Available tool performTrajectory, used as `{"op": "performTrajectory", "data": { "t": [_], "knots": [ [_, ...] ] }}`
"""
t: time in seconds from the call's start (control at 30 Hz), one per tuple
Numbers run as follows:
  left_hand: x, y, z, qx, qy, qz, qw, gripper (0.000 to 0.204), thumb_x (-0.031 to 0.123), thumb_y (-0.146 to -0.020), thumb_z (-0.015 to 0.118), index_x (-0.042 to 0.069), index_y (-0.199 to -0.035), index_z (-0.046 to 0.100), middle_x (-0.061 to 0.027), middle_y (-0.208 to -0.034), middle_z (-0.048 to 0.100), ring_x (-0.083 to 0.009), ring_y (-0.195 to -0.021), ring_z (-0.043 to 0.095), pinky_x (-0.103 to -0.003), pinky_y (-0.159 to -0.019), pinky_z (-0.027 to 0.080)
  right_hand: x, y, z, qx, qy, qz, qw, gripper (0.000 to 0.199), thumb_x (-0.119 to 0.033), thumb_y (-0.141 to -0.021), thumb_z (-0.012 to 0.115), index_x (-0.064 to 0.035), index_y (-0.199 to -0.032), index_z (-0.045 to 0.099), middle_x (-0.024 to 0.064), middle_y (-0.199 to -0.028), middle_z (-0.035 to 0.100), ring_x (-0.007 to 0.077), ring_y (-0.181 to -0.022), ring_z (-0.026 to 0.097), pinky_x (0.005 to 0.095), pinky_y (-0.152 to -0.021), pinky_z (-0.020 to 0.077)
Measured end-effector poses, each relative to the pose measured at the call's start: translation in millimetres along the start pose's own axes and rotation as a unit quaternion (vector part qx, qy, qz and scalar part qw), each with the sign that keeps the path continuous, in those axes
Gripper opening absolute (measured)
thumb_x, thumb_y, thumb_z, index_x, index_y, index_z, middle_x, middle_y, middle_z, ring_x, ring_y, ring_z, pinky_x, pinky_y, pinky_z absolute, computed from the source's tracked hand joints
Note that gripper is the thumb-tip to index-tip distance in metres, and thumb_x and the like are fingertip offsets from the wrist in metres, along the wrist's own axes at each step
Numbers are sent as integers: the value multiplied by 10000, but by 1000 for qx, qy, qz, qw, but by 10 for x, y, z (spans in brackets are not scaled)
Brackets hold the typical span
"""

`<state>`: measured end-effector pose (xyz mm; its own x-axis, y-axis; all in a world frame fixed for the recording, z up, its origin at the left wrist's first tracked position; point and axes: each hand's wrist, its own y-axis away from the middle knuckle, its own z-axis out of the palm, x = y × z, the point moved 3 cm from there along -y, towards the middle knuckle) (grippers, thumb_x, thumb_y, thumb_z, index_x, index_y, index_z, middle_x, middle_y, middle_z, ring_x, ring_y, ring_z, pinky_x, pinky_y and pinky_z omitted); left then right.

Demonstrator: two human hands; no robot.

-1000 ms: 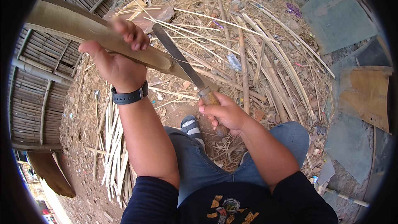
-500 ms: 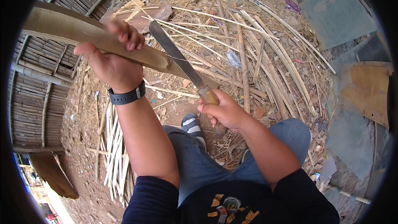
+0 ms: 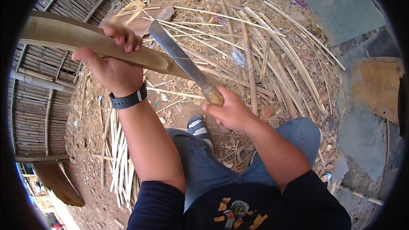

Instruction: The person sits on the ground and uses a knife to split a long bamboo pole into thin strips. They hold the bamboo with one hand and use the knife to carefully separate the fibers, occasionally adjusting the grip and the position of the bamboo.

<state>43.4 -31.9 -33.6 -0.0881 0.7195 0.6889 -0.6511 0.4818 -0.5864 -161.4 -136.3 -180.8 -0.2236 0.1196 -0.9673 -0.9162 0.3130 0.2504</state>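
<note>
A thick, pale length of bamboo [image 3: 68, 34] slants from the upper left toward the middle. Beneath it lies the palm of my left hand [image 3: 113, 66], with the fingers curled over the top edge and the thumb along the near side. A black band circles that wrist. In my right hand [image 3: 232, 108] is a machete [image 3: 177, 55], gripped by its worn wooden handle. The long dark blade points up and left, and from this angle it crosses over the bamboo's narrower right end; whether they touch I cannot tell.
Split bamboo strips [image 3: 119, 157] lie in a bundle left of my legs. More long strips and poles [image 3: 249, 68] are strewn over the straw-covered ground ahead. A slatted bamboo wall [image 3: 34, 115] stands at the left, grey sheets [image 3: 345, 8] at the right. My sandalled foot [image 3: 198, 127] is below.
The bamboo and my left hand have shifted slightly left in view. My machete has also moved a little left, its blade still across the bamboo. Both grips look the same.
</note>
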Motion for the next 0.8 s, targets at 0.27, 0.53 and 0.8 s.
{"op": "performTrajectory", "data": {
  "t": [0.27,0.53,0.8],
  "knots": [
    [-13,-9,-36,-23,11,-5,1000,799,882,-781,376,108,-928,514,-3,-789,460,-133,-641,439,-288,-640,375,-117,46,-12,68,82,-109,988,394,-292,-880,703,23,-1067,560,91,-740,616,163,-650,600,335,-596,469],
    [13,-4,-31,-19,1,-3,1000,783,866,-803,377,104,-924,511,-13,-786,458,-136,-643,443,-289,-633,370,-181,45,-78,-17,-5,-36,999,482,-219,-892,722,12,-1254,502,59,-890,618,97,-667,600,254,-576,476],
    [11,1,-51,-18,-1,-9,1000,763,851,-790,440,103,-926,494,-23,-801,441,-147,-661,421,-283,-636,360,-177,72,-38,79,155,-160,972,466,-176,-861,711,40,-1221,508,154,-910,655,202,-709,620,341,-670,485]
  ]
}}
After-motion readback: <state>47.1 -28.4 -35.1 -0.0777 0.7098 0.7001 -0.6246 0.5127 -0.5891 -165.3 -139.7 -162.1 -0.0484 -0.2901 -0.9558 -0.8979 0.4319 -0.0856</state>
